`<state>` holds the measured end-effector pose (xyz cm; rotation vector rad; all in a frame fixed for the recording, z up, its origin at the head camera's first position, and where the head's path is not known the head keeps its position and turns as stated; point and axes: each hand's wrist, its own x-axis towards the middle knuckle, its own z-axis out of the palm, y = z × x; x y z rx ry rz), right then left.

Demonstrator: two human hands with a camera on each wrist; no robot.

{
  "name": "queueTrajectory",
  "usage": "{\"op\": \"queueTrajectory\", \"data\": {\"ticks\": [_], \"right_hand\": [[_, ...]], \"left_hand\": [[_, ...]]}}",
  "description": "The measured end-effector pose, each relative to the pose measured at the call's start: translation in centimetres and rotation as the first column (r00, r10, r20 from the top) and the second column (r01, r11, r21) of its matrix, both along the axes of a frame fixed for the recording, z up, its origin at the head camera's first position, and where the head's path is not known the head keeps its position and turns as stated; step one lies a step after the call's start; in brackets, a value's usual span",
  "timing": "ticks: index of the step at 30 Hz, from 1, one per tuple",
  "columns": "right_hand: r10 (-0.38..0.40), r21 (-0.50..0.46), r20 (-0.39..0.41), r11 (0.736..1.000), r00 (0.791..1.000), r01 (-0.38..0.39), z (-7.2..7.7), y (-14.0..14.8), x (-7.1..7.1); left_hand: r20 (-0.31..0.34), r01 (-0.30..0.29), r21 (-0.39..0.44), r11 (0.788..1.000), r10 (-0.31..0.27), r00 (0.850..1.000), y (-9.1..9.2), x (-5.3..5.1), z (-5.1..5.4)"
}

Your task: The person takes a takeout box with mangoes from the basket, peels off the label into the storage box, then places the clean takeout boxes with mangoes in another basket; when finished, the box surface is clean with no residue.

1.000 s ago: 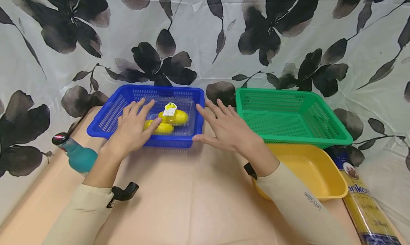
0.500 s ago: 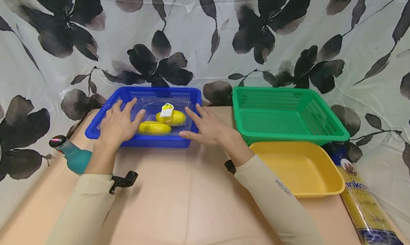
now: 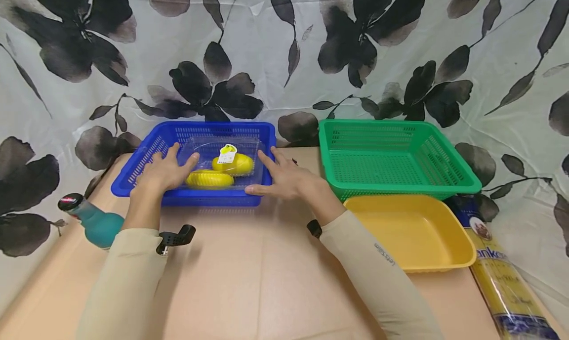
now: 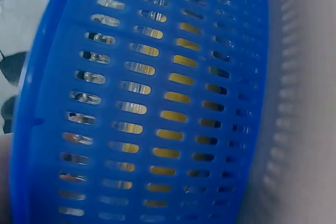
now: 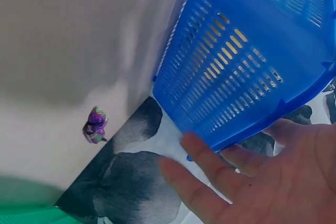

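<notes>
A blue plastic basket [image 3: 208,200] holds a clear plastic container [image 3: 202,145] with two yellow oval things [image 3: 234,164] inside and a white-and-yellow tag. Over the basket's front left part lies my left hand [image 3: 161,173], fingers spread, its thumb pointing at the container. My right hand [image 3: 291,177] is at the basket's right end, with spread fingers by the rim and its thumb across the front right corner. In the right wrist view, straight fingers [image 5: 210,192] lie close to the rim; whether they touch it is hard to tell.
A green basket [image 3: 400,188] stands at the right, with a yellow tub [image 3: 413,231] before it. A long yellow-and-blue packet [image 3: 507,280] lies at far right. A teal bottle [image 3: 103,227] leans at left. A small purple thing [image 5: 95,125] lies between the baskets.
My left hand has moved left, away from the container to the basket's left part. The right hand has come left to the basket's right rim. The head view has shifted slightly.
</notes>
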<state>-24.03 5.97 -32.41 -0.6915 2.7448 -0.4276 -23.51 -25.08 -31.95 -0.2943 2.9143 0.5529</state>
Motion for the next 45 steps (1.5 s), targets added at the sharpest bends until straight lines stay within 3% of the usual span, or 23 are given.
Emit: {"op": "queueTrajectory", "data": {"ticks": [3, 6, 11, 16, 23, 31, 37, 42, 45], "right_hand": [[0.002, 0.003, 0.017, 1.000, 1.000, -0.002, 0.1, -0.2, 0.0], [0.002, 0.002, 0.017, 1.000, 1.000, -0.002, 0.1, -0.3, 0.0], [0.000, -0.023, 0.020, 1.000, 1.000, 0.000, 0.0, -0.3, 0.0], [0.016, -0.054, 0.021, 0.998, 1.000, -0.015, -0.1, -0.2, 0.1], [-0.029, -0.018, -0.011, 0.999, 1.000, 0.029, -0.5, 0.4, 0.3], [-0.008, -0.001, -0.038, 1.000, 0.999, 0.008, -0.2, -0.3, 0.1], [-0.024, 0.024, -0.042, 0.999, 0.999, 0.025, 0.0, -0.3, 0.0], [-0.052, 0.035, -0.069, 0.998, 0.996, 0.055, -0.2, -0.4, 0.1], [-0.030, 0.041, -0.088, 0.999, 0.996, 0.034, 0.0, -0.8, 0.1]], "left_hand": [[0.088, -0.005, 0.036, 0.999, 0.001, 0.996, -0.1, -0.1, 0.0], [0.104, 0.012, 0.055, 0.998, -0.017, 0.994, -0.1, -0.3, 0.2], [0.008, 0.035, 0.080, 0.996, -0.035, 0.999, 0.3, -0.7, 0.7], [-0.093, 0.046, 0.077, 0.996, -0.038, 0.995, 0.8, -0.8, 1.6], [-0.081, 0.128, 0.026, 0.991, -0.125, 0.989, 1.6, -0.7, 3.7], [-0.036, 0.219, 0.032, 0.975, -0.218, 0.975, -0.3, 0.3, 6.5], [0.005, 0.272, 0.065, 0.960, -0.273, 0.962, 0.0, 1.0, 7.5], [0.006, 0.290, 0.113, 0.950, -0.293, 0.956, -0.1, 1.6, 8.2], [-0.011, 0.274, 0.097, 0.957, -0.275, 0.961, -1.0, 2.5, 9.0]]}}
